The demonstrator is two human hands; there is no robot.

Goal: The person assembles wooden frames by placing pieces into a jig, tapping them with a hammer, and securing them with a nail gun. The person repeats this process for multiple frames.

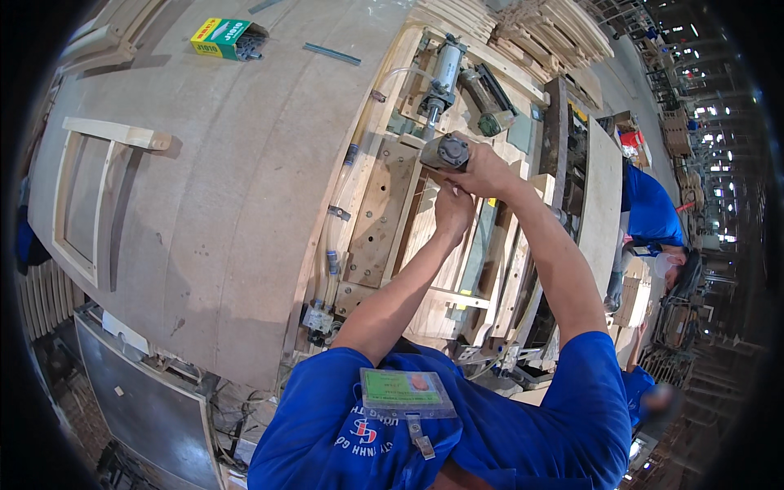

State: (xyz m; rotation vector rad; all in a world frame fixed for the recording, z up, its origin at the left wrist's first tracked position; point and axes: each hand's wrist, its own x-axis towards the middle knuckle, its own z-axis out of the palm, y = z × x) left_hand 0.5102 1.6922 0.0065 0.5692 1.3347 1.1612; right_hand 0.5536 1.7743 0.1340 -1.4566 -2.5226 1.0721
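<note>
My right hand [487, 173] is wrapped round a grey pneumatic staple gun [446, 153], whose round end faces up. The gun is over the far end of a wooden frame [420, 220] lying in a jig. Just below it, my left hand [454, 211] is closed with its fingers drawn together at the wood. What those fingers hold is hidden by the hand and the gun. Beyond the gun, a silver air cylinder [446, 69] is mounted on the jig, pointing toward it. A drilled wooden plate [377, 208] runs along the jig's left side.
On the broad table [237, 204] at left stand a small wooden frame [102, 192], a green and yellow box of staples [230, 39] and a staple strip [331, 54]. Clear hoses [335, 233] edge the jig. Wood pieces [547, 37] are stacked beyond. A co-worker [653, 208] bends at right.
</note>
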